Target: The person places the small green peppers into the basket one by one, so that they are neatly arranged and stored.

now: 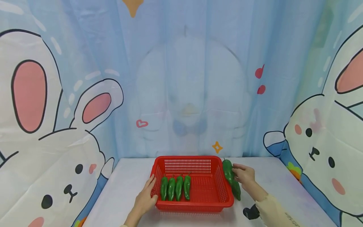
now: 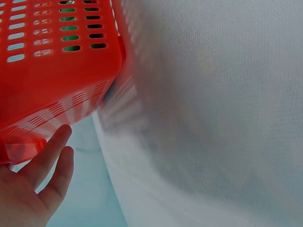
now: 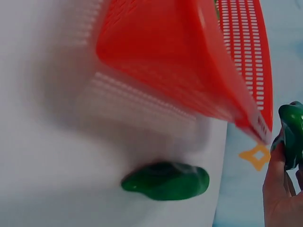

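Note:
A red plastic basket stands on the table, with several green chili peppers lined up side by side in its left half. My left hand is at the basket's left rim, and its fingers reach out fairly straight along the outer wall. My right hand holds another green pepper above the table, close by the basket's right rim. One more green pepper lies on the table below it, just right of the basket.
The white table bears a black heart-shaped mark near the right sleeve. Behind it hangs a light blue curtain, and panels with printed rabbits flank both sides. The right half of the basket shows bare slotted floor.

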A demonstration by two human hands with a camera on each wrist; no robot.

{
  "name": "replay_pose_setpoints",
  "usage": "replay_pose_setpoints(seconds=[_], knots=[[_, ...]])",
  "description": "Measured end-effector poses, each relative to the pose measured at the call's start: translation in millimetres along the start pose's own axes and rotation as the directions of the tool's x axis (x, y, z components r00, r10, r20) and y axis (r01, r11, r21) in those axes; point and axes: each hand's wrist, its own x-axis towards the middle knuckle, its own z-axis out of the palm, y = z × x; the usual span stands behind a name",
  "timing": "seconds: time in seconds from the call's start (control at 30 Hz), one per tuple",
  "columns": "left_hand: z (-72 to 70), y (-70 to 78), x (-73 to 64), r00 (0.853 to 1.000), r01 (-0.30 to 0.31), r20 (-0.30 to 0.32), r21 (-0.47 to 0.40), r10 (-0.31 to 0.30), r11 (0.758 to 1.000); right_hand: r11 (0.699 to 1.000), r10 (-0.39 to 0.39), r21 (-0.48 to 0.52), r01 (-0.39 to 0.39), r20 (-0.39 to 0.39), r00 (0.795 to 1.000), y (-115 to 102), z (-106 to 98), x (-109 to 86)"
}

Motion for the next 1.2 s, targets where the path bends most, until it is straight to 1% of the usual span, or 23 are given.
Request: replay_pose_setpoints(seconds=[0.23, 0.5, 0.67, 0.9, 1.1, 1.2], knots=[[0.7, -0.6, 0.8, 1.000, 0.003, 0.000, -0.004, -0.003, 1.000, 0.999, -0.023, 0.040, 0.021, 0.052, 0.998, -10.9, 17.4, -8.7], [0.2, -0.2, 0.7, 1.000, -0.007, -0.006, -0.002, 0.007, 1.000, 0.997, -0.049, 0.066, 0.044, 0.072, 0.996, -15.6, 37.7, -11.4], [-1.7, 2.0, -0.2, 1.000, -0.003, -0.005, -0.007, 0.003, 1.000, 0.994, -0.054, 0.100, 0.045, 0.089, 0.995, -14.9, 49.3, -14.4], [-1.8, 1.3, 0.6, 1.000, 0.007, -0.001, -0.011, -0.007, 1.000, 0.996, -0.055, 0.078, 0.045, 0.126, 0.990, -14.5, 65.8, -23.6], [-1.9, 0.9, 1.0, 1.000, 0.001, -0.008, -0.020, -0.002, 1.000, 0.996, -0.065, 0.061, 0.058, 0.126, 0.990, -4.3, 82.3, -28.7], [-0.4, -0.8, 0.7, 1.000, -0.003, -0.004, -0.012, 0.003, 1.000, 0.995, -0.064, 0.077, 0.055, 0.122, 0.990, 0.9, 89.6, -29.2]])
